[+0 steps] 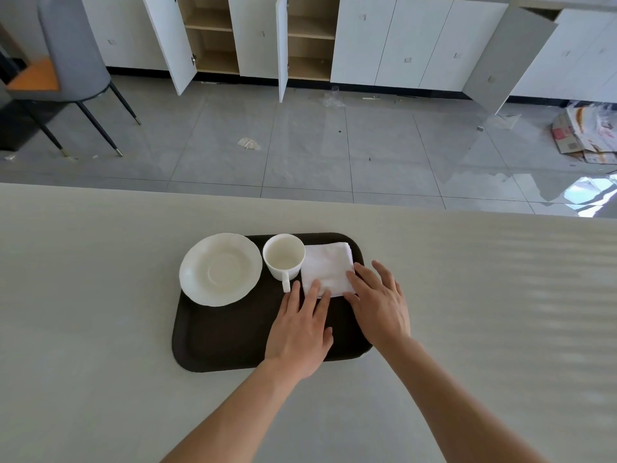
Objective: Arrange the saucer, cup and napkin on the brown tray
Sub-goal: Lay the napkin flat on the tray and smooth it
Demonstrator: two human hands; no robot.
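Note:
A dark brown tray (227,335) lies on the pale table. On its far left corner rests a white saucer (220,269), overhanging the tray's edge. An empty white cup (283,257) stands upright right of the saucer, its handle pointing toward me. A folded white napkin (329,265) lies flat on the tray's far right part. My left hand (302,332) rests flat, fingers spread, fingertips on the napkin's near edge. My right hand (379,300) lies flat too, fingertips touching the napkin's near right corner. Neither hand holds anything.
The pale table (100,312) stretches wide on both sides of the tray, its far edge just beyond the tray. Past it are a grey tiled floor, a grey chair (71,61) at far left, white cabinets with open doors, and flattened cardboard (584,135) at right.

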